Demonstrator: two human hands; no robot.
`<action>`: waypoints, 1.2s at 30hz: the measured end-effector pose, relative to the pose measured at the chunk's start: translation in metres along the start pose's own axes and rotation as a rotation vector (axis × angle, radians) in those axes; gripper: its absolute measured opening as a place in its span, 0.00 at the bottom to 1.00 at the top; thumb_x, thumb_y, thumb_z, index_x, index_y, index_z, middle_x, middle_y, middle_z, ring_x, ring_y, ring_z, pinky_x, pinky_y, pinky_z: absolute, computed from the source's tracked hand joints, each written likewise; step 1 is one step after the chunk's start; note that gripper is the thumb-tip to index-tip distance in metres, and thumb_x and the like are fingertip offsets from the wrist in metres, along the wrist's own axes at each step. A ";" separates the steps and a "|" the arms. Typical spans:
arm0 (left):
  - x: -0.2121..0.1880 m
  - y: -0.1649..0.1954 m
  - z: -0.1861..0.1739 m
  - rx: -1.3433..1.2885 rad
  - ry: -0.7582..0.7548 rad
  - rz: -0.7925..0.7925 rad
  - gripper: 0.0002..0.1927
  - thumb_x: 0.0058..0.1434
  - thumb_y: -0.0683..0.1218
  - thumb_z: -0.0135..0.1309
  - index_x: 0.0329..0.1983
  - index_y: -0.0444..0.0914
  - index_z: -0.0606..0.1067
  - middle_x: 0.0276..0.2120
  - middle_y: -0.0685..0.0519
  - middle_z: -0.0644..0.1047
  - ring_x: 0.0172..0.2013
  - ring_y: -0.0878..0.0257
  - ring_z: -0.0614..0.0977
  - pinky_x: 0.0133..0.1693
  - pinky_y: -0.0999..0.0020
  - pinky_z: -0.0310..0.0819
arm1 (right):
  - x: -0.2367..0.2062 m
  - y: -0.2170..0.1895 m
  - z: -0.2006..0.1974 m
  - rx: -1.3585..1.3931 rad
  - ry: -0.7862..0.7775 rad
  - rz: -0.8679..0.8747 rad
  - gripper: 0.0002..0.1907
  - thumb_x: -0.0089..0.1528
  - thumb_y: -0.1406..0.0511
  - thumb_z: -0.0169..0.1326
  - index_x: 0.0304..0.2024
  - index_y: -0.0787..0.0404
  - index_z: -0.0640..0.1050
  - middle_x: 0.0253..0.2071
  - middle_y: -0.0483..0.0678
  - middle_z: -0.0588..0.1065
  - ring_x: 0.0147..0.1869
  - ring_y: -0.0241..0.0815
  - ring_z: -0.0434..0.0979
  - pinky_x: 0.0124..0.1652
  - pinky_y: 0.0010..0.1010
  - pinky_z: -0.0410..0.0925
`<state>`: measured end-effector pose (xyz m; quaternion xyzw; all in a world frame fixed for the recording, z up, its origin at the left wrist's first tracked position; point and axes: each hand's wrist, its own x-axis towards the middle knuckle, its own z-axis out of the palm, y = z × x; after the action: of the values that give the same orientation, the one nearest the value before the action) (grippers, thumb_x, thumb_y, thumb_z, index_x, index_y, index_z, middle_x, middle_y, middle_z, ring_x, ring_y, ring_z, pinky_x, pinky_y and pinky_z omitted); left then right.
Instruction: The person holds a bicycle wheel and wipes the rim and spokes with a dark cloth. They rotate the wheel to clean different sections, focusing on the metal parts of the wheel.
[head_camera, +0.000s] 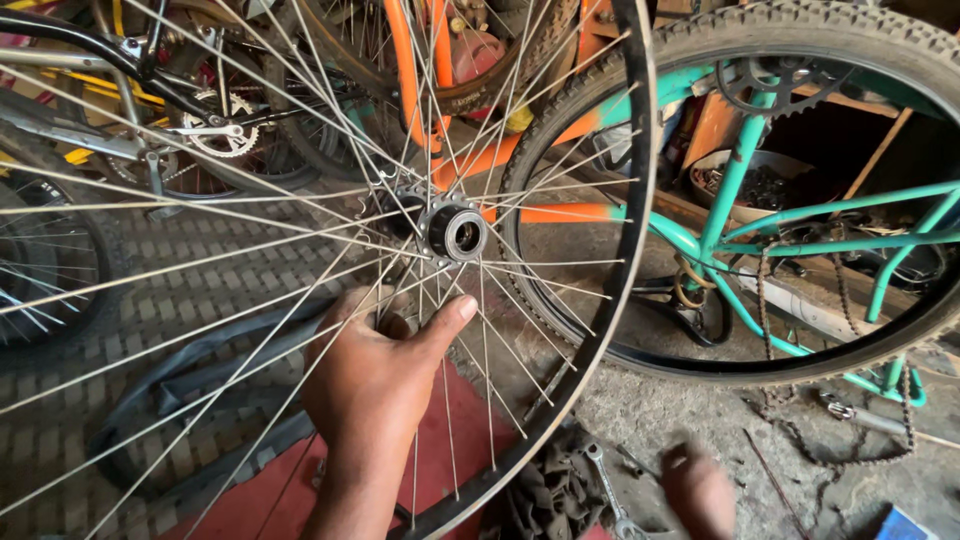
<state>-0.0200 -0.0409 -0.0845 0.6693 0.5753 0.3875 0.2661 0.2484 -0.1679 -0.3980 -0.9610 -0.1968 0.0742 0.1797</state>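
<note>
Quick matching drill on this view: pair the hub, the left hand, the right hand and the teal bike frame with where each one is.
Things:
1. hub
2. left hand
3. right hand
4. teal bike frame

Places:
A. low on the floor, blurred, beside a spanner
B. behind the bare wheel rim, on the right
C. centre of the spokes
D. reaching through the spokes just below the hub

Pairs: 1-C, 2-D, 3-A, 4-B

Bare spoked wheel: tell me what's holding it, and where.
The left hand grips the wheel by spokes just below the hub. The right hand, blurred, holds nothing visible.
</note>
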 end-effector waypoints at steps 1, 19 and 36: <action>0.000 -0.001 -0.001 -0.001 -0.009 -0.011 0.29 0.41 0.67 0.72 0.36 0.44 0.80 0.27 0.56 0.83 0.27 0.57 0.83 0.34 0.59 0.76 | 0.010 0.003 -0.004 0.041 0.080 0.021 0.16 0.70 0.51 0.45 0.53 0.45 0.79 0.41 0.57 0.84 0.45 0.57 0.85 0.45 0.46 0.77; 0.009 -0.046 -0.022 -0.062 0.085 -0.047 0.27 0.41 0.62 0.72 0.24 0.38 0.73 0.15 0.58 0.71 0.18 0.66 0.68 0.24 0.65 0.65 | -0.081 -0.132 0.055 -0.054 -0.438 -0.537 0.20 0.60 0.47 0.52 0.50 0.41 0.81 0.48 0.49 0.80 0.53 0.54 0.81 0.54 0.47 0.73; -0.003 -0.031 -0.036 -0.126 0.020 -0.223 0.28 0.44 0.66 0.72 0.26 0.40 0.74 0.16 0.52 0.76 0.18 0.60 0.75 0.27 0.62 0.70 | -0.129 -0.236 0.035 0.089 -0.468 -0.681 0.16 0.59 0.55 0.57 0.44 0.55 0.83 0.40 0.53 0.82 0.44 0.50 0.81 0.46 0.42 0.73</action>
<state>-0.0676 -0.0413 -0.0896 0.5794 0.6233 0.3973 0.3434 0.0401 -0.0068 -0.3325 -0.7894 -0.5357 0.2353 0.1858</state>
